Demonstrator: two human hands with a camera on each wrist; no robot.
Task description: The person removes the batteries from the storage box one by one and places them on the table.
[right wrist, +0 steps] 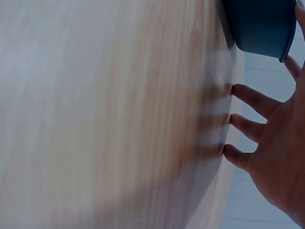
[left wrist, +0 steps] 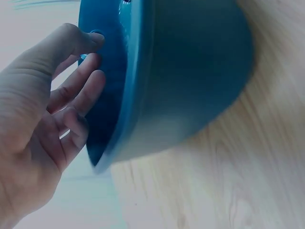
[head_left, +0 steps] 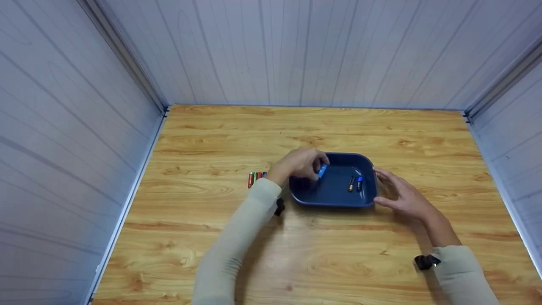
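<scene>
From the head view, a dark blue tray (head_left: 334,197) sat near the middle of a wooden table (head_left: 322,262), walled in by pale panels on three sides. The left hand (head_left: 298,165) hovered over the tray's 9 o'clock edge, fingers curled around a small blue battery (head_left: 322,170). Two more batteries (head_left: 355,183) lay side by side inside the tray toward 3 o'clock. A short row of batteries (head_left: 256,177) lay on the table just beyond the tray at 9 o'clock, partly hidden by the left wrist. The right hand (head_left: 400,195) rested at the tray's 3 o'clock rim, fingers spread and relaxed, fingertips touching or nearly touching the rim. Bare table lay open toward 6 and 12 o'clock. No writing on the batteries could be read.

From the left wrist view, the left hand (left wrist: 43,124) was close against the tray's inner wall (left wrist: 114,71), fingers bent; the battery barely showed.

From the right wrist view, the right hand (right wrist: 281,148) had its fingers apart, tips on the table (right wrist: 119,119), with the tray (right wrist: 259,24) at 1 o'clock. The picture was blurred.
</scene>
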